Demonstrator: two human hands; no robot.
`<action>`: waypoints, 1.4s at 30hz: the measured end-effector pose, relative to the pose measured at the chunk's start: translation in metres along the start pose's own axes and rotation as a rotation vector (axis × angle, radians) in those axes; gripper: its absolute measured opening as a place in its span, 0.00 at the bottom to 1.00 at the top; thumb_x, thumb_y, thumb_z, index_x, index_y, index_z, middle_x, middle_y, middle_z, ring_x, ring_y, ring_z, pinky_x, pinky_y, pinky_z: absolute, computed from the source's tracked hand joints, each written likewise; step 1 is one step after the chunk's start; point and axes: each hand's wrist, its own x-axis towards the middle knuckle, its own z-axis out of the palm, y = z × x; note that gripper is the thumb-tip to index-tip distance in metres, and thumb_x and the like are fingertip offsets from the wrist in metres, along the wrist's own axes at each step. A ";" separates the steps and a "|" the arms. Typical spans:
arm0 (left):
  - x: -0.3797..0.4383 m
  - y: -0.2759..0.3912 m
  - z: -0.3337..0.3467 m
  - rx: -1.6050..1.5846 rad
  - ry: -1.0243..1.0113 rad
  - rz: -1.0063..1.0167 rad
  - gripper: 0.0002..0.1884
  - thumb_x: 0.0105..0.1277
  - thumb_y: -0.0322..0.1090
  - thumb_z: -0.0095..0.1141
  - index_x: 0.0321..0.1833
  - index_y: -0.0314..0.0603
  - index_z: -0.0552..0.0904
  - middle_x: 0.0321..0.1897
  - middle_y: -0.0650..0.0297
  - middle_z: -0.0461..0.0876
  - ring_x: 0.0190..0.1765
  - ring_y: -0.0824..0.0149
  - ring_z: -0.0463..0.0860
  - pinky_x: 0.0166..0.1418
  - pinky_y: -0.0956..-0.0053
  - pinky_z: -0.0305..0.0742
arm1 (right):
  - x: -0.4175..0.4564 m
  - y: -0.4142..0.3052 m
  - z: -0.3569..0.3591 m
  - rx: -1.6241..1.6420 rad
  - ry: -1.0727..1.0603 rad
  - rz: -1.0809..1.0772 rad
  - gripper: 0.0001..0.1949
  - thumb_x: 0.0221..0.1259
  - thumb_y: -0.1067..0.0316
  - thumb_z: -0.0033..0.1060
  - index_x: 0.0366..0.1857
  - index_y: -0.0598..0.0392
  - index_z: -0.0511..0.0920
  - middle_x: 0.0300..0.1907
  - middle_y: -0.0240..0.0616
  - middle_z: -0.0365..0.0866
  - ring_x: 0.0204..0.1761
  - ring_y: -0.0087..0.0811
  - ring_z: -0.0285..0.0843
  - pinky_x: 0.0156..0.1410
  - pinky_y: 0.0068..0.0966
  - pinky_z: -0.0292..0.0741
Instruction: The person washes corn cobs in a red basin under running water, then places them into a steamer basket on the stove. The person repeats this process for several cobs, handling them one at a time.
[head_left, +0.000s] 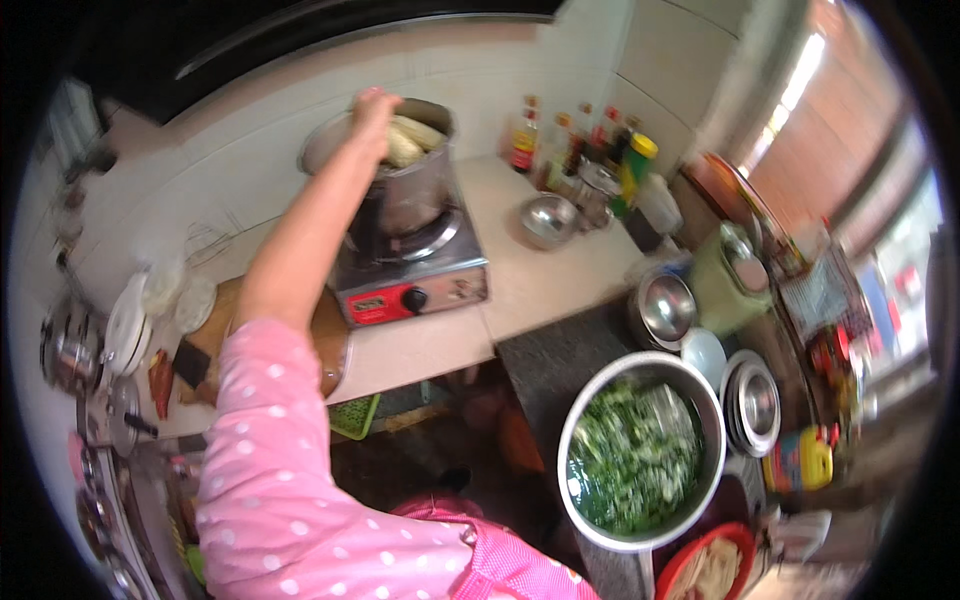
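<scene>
My left hand (375, 120) is at the left rim of a tall metal pot (420, 191); a round lid (322, 142) stands just left of it, against the tiled wall. The fingers are curled, but blur hides whether they hold the lid or something else. Corn cobs (409, 142) show inside the pot. Beneath it is a gas stove (416, 292) with a red front panel and a black knob. My right hand is out of view. At the lower right, a large metal basin (566, 487) holds chopped leafy greens (634, 457) in water.
Sauce bottles (525, 139) and a small metal bowl (549, 220) stand right of the stove. Stacked metal bowls (666, 307) and a red basin (742, 536) flank the greens. A cleaver (192, 363) lies on a round cutting board (225, 300) at left. A range hood (300, 37) hangs above.
</scene>
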 end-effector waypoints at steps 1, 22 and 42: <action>-0.026 0.025 0.009 -0.099 -0.073 -0.050 0.27 0.55 0.29 0.63 0.60 0.35 0.72 0.50 0.58 0.77 0.48 0.64 0.77 0.48 0.71 0.75 | 0.002 0.024 -0.012 0.053 0.007 -0.015 0.14 0.70 0.61 0.49 0.49 0.56 0.79 0.36 0.35 0.81 0.39 0.24 0.77 0.39 0.20 0.73; -0.904 0.018 0.190 -0.022 -1.623 -0.847 0.17 0.71 0.37 0.51 0.60 0.41 0.72 0.54 0.62 0.77 0.56 0.71 0.76 0.53 0.74 0.74 | 0.041 0.123 -0.073 -0.094 -0.092 -0.170 0.30 0.53 0.51 0.65 0.57 0.61 0.71 0.49 0.57 0.79 0.52 0.51 0.78 0.57 0.39 0.73; -0.948 0.019 0.262 -0.734 -1.495 -1.327 0.38 0.62 0.75 0.34 0.54 0.46 0.75 0.38 0.65 0.80 0.41 0.66 0.83 0.44 0.70 0.82 | 0.053 0.108 -0.118 0.838 -0.020 -0.221 0.08 0.63 0.69 0.62 0.43 0.59 0.80 0.34 0.26 0.80 0.35 0.17 0.71 0.44 0.17 0.70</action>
